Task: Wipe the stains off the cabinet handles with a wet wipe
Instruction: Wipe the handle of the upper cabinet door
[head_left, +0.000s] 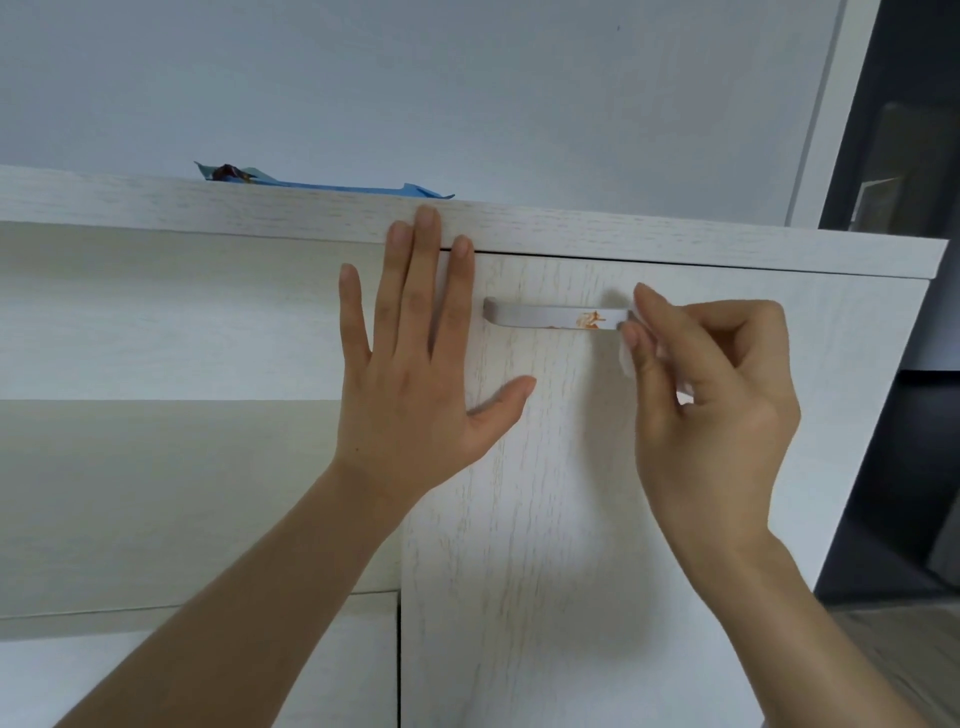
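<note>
Now, left hand (415, 374) flat, right (711, 395) pinching wipe (627, 362)

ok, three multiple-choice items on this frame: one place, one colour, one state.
1. Where on the grey bar handle is the stain?
A. left end B. dead centre C. near the right end
2. What colour is the stain?
A. orange B. green C. black
3. What is the left hand doing?
A. gripping the handle B. lying flat, fingers straight, on the white wood-grain cabinet door C. clenched in a fist
Answers: 1 C, it sits beside where the right hand pinches the white wet wipe; 2 A, orange smear on grey; 3 B, palm and straight fingers rest on the door.
</note>
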